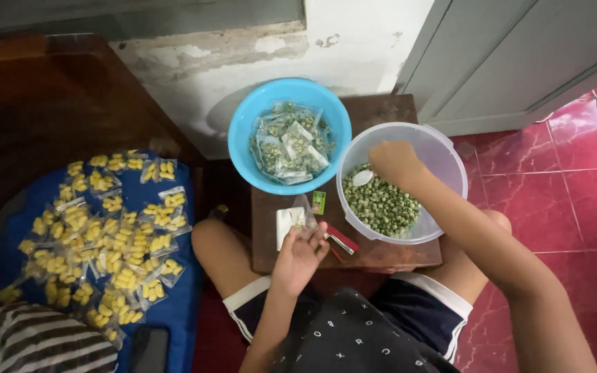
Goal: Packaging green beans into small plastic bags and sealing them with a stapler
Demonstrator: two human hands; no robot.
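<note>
My right hand (394, 163) reaches into a clear plastic tub (443, 148) half full of green coated peas (380, 207), its fingers closed on a small white scoop (363, 178). Over the low wooden stool (374, 255), my left hand (300, 253) pinches a small clear plastic bag (303, 215) by its mouth. A blue bowl (289, 93) behind it holds several filled bags of peas (290, 145).
A stack of small white bags (285, 224), a green packet (318, 202) and a red stapler (342, 240) lie on the stool. Several bags of yellow snacks (108, 231) cover a blue cloth (174, 307) at left. Red tiled floor (561, 186) at right.
</note>
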